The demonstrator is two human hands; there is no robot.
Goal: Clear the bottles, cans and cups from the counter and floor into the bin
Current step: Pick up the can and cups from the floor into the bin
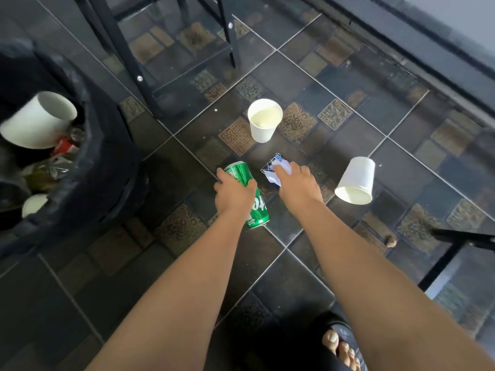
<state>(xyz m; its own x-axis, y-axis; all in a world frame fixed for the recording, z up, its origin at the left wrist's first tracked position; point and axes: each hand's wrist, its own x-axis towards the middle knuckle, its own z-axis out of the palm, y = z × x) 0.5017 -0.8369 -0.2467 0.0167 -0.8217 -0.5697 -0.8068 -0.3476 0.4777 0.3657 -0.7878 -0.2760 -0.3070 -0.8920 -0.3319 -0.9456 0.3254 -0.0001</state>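
A green can lies on the dark tiled floor, and my left hand is wrapped around its middle. My right hand rests on a small crumpled blue-and-white carton right beside the can. A white paper cup stands upright on the floor just beyond both hands. Another white cup lies tipped on its side to the right. At the left stands the bin lined with a black bag, holding a white cup, bottles and other rubbish.
Black metal furniture legs rise behind the bin and cups. Another black leg crosses the floor at the right. My sandalled foot is at the bottom edge. A dark wall base runs along the upper right.
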